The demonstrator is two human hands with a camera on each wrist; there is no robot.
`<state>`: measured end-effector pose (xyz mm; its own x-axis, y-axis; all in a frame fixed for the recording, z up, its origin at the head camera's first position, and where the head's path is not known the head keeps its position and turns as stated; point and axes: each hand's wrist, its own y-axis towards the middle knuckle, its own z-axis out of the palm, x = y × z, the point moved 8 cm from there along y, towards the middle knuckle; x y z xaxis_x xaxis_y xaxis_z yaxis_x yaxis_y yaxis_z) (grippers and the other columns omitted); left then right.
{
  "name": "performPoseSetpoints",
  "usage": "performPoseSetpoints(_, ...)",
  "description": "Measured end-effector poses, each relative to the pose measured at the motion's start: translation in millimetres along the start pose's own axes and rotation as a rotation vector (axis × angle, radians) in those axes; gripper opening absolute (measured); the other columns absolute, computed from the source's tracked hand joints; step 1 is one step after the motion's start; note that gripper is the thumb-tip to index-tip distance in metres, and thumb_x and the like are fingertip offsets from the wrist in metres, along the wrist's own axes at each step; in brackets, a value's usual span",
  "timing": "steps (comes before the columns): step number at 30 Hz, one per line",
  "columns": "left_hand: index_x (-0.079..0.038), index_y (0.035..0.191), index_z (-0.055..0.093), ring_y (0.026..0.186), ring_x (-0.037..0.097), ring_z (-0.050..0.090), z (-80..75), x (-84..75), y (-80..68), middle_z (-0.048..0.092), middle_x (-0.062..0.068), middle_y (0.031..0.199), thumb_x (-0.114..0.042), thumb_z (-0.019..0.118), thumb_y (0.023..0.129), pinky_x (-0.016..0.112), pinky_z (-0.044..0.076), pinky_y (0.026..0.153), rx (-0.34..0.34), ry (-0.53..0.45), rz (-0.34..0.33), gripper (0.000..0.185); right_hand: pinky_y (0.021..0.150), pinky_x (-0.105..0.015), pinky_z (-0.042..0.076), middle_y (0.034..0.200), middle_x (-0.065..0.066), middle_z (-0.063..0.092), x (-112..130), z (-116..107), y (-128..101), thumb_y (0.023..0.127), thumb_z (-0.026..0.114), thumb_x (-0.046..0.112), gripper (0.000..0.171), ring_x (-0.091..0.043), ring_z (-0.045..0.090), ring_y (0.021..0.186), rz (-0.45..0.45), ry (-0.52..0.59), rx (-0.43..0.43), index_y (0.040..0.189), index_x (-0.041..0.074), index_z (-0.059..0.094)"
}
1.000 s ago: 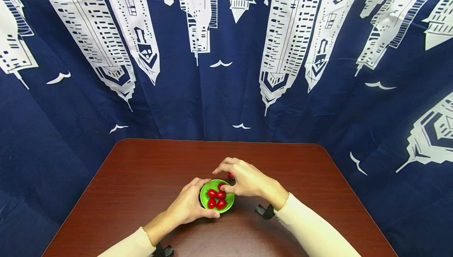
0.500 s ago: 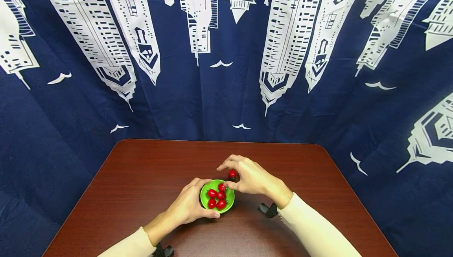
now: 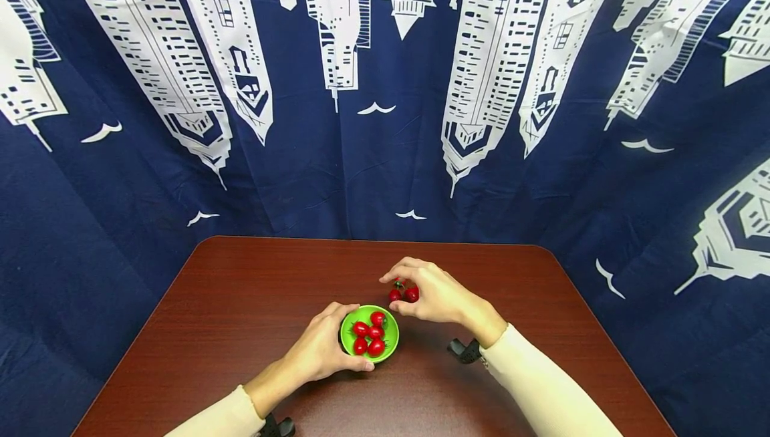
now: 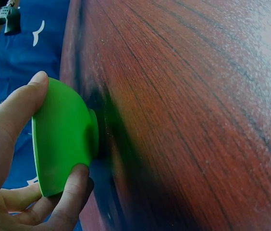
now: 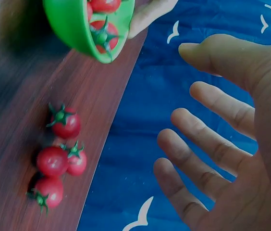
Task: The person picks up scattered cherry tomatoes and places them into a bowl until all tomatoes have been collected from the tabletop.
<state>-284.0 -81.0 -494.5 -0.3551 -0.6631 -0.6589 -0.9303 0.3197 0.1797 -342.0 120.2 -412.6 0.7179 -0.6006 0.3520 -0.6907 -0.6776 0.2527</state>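
Observation:
My left hand (image 3: 325, 347) grips a small green bowl (image 3: 392, 338) by its left side, thumb at the near rim and fingers round the far side. In the left wrist view the fingertips press the bowl's outer wall (image 4: 61, 137). Several red cherry tomatoes (image 3: 375, 347) with green stems lie inside. My right hand (image 3: 439, 297) hovers beyond the bowl to the right, fingers loosely bent and apart from the thumb, holding nothing. Beneath it on the table are several loose cherry tomatoes (image 5: 52, 161), bunched close together and partly hidden by the hand in the head view.
The brown wood-grain table (image 3: 271, 276) has rounded far corners. Behind and around it hangs a dark blue cloth (image 3: 361, 176) printed with white buildings and birds. Black wrist cameras (image 3: 463, 350) sit under both forearms.
My right hand has moved from over the bowl's rim to the right and slightly away, over the loose tomatoes, uncovering more of them. The left hand and bowl stay put.

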Motion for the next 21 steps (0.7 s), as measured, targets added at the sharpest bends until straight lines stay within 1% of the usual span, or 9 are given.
performPoseSetpoints(2, -0.004, 0.156, 0.068, 0.128, 0.028, 0.073, -0.3, 0.3, 0.2, 0.074, 0.005, 0.137, -0.046, 0.117, 0.065, 0.052, 0.064, 0.113, 0.000, -0.003, -0.003, 0.112, 0.109, -0.045, 0.068, 0.137, 0.004, 0.079, -5, -1, -1, 0.097, 0.092, 0.026, 0.045, -0.015, 0.076, 0.122, 0.011, 0.014, -0.002, 0.141, 0.024, 0.082)
performPoseSetpoints(7, -0.004, 0.157, 0.067, 0.128, 0.029, 0.073, -1.0, 0.3, 0.3, 0.074, 0.006, 0.138, -0.045, 0.116, 0.065, 0.053, 0.064, 0.113, 0.003, -0.008, -0.010, 0.112, 0.105, -0.044, 0.067, 0.137, 0.004, 0.079, -18, -2, -2, 0.097, 0.093, 0.027, 0.045, -0.012, 0.076, 0.118, 0.029, 0.031, -0.003, 0.140, 0.024, 0.083)
performPoseSetpoints(10, -0.003, 0.157, 0.067, 0.128, 0.029, 0.074, -1.9, -0.3, 0.4, 0.075, 0.006, 0.137, -0.044, 0.116, 0.065, 0.052, 0.064, 0.113, 0.001, -0.008, -0.009, 0.112, 0.105, -0.042, 0.067, 0.136, 0.006, 0.079, -27, -1, -4, 0.096, 0.093, 0.028, 0.045, -0.010, 0.077, 0.116, 0.042, 0.043, -0.004, 0.139, 0.024, 0.083)
performPoseSetpoints(12, -0.004, 0.156, 0.068, 0.128, 0.029, 0.074, -2.8, -1.6, -0.4, 0.075, 0.006, 0.137, -0.044, 0.117, 0.064, 0.051, 0.064, 0.113, -0.004, -0.002, -0.005, 0.112, 0.107, -0.043, 0.067, 0.137, 0.004, 0.079, -33, 0, -5, 0.095, 0.094, 0.028, 0.046, -0.011, 0.078, 0.118, 0.051, 0.053, -0.002, 0.140, 0.022, 0.083)
performPoseSetpoints(14, -0.004, 0.155, 0.068, 0.127, 0.029, 0.075, -3.4, -2.5, -0.6, 0.075, 0.006, 0.136, -0.044, 0.117, 0.064, 0.050, 0.064, 0.113, -0.009, 0.003, -0.001, 0.111, 0.109, -0.045, 0.066, 0.138, 0.005, 0.078, -39, 1, -6, 0.095, 0.094, 0.028, 0.047, -0.014, 0.078, 0.122, 0.061, 0.056, 0.000, 0.140, 0.021, 0.082)
performPoseSetpoints(18, -0.003, 0.155, 0.069, 0.126, 0.030, 0.075, -3.0, -3.6, -0.8, 0.075, 0.007, 0.136, -0.044, 0.117, 0.063, 0.049, 0.064, 0.113, -0.012, 0.006, 0.006, 0.111, 0.112, -0.051, 0.064, 0.139, 0.001, 0.079, -49, 3, -9, 0.094, 0.094, 0.027, 0.049, -0.027, 0.076, 0.130, 0.065, 0.049, -0.001, 0.141, 0.017, 0.082)
performPoseSetpoints(21, -0.002, 0.155, 0.068, 0.127, 0.030, 0.075, -2.5, -3.7, -0.6, 0.075, 0.007, 0.136, -0.044, 0.117, 0.064, 0.050, 0.064, 0.113, -0.008, 0.001, 0.004, 0.112, 0.112, -0.054, 0.063, 0.138, -0.003, 0.079, -57, 4, -11, 0.094, 0.094, 0.025, 0.049, -0.033, 0.076, 0.130, 0.066, 0.060, -0.002, 0.140, 0.014, 0.082)
